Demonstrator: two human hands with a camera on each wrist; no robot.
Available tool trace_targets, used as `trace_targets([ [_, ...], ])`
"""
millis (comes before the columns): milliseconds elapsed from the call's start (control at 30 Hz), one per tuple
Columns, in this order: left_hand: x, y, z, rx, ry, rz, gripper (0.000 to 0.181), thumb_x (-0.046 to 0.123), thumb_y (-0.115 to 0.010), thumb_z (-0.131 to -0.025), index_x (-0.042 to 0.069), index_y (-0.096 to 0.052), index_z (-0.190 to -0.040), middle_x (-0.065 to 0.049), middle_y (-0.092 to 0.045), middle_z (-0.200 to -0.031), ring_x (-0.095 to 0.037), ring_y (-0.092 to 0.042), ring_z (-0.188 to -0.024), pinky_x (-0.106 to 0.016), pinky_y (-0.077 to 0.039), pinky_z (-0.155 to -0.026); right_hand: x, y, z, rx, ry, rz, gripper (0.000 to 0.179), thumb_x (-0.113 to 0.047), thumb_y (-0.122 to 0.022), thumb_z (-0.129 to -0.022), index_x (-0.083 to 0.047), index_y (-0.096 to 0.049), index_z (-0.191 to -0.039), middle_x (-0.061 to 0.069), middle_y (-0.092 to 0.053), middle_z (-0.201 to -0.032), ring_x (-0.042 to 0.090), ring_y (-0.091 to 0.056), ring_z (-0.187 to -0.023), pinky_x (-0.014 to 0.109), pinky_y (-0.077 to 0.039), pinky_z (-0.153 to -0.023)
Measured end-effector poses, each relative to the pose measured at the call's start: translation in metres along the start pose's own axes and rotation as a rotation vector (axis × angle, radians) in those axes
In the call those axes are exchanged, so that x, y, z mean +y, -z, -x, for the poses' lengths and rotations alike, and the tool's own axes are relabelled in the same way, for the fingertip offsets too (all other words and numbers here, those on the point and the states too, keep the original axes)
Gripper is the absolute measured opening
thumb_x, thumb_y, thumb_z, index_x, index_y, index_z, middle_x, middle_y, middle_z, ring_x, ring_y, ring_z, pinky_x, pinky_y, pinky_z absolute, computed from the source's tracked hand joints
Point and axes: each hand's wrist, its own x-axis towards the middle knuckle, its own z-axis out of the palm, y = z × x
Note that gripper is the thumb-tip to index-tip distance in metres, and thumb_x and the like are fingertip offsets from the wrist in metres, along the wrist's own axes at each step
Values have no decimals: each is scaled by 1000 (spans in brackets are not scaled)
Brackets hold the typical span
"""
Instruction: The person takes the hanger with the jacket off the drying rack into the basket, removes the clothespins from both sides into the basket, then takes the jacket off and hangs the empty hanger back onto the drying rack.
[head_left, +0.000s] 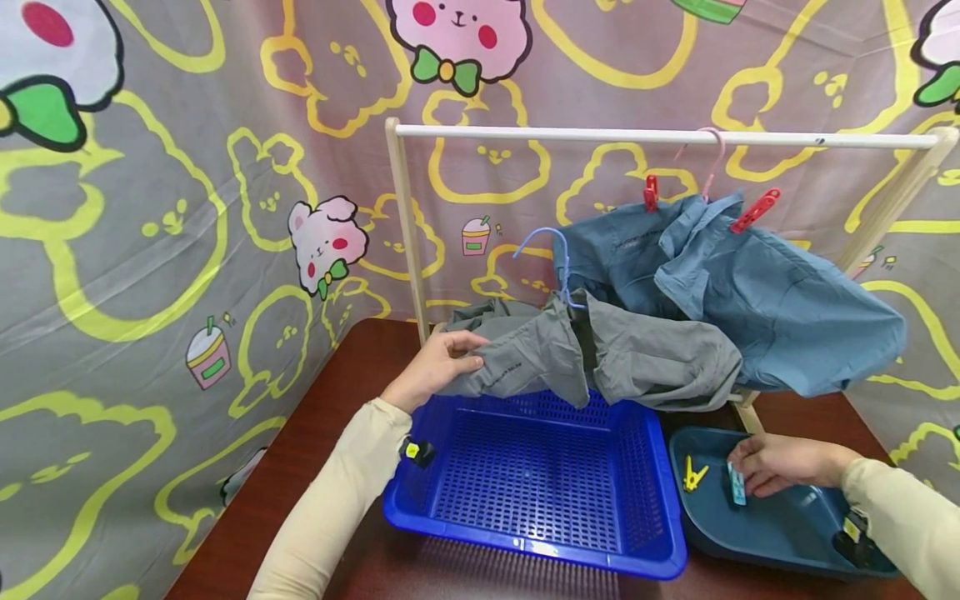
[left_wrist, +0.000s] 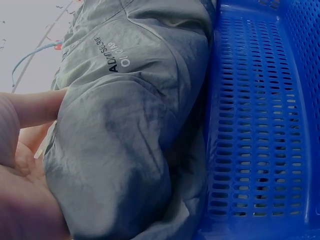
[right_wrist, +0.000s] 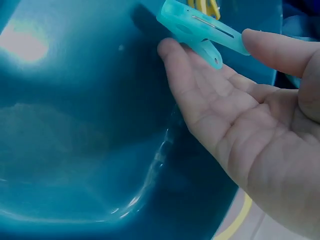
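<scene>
My left hand point(head_left: 441, 360) holds the left side of a grey shirt point(head_left: 660, 354), thumb on one side of the cloth and fingers partly behind it. In the left wrist view the grey cloth point(left_wrist: 115, 145) bulges beside the thumb, with small printed lettering. A blue hanger point(head_left: 564, 267) sticks up from the shirt's collar, its hook apart from the rail. Over the dark teal basin point(head_left: 787, 533), my right hand point(head_left: 787, 465) holds a turquoise clothespin point(right_wrist: 200, 27) between thumb and fingers. A yellow clothespin point(head_left: 693, 475) lies in that basin.
A blue shirt point(head_left: 795, 292) hangs on a pink hanger point(head_left: 716, 158) from the white rail point(head_left: 540, 132), with red clothespins point(head_left: 756, 211) on its shoulders. Below the grey shirt stands a blue perforated basket point(head_left: 525, 546) on the brown table point(head_left: 337, 417). Patterned cloth point(head_left: 135, 250) surrounds the table.
</scene>
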Motion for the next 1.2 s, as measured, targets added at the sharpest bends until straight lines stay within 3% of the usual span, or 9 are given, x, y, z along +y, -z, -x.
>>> trace_targets([
  [233, 1, -1, 1, -12, -10, 11, 29, -1, -62, -89, -4, -63, -117, -15, -61, -118, -28, -56, -110, -32, -49, -82, 6, 0, -8, 27, -23, 42, 17, -3, -48, -90, 7, -51, -104, 11, -58, -92, 26, -60, -87, 43, -50, -78],
  [700, 2, -2, 1, -2, -10, 3, 29, -1, -63, -88, -3, -64, -117, -14, -62, -117, -29, -48, -122, -40, -45, -93, 10, -5, -11, 42, 17, 110, 15, -5, -50, -91, 7, -55, -98, 12, -57, -86, 24, -60, -81, 40, -52, -73],
  [1033, 2, 1, 2, -12, -5, 9, 29, 1, -63, -89, -2, -63, -118, -14, -61, -118, -28, -55, -113, -35, -48, -86, 3, -6, -6, 27, 44, 155, 20, -6, -49, -94, 11, -56, -102, 15, -60, -92, 30, -62, -88, 43, -53, -76],
  [1200, 4, 2, 3, -3, -11, 12, 29, 0, -63, -89, -2, -63, -118, -14, -61, -118, -28, -53, -116, -36, -48, -88, -9, -4, 2, 58, 60, 178, 26, -5, -51, -93, 16, -55, -107, 18, -61, -94, 32, -63, -88, 46, -52, -77],
])
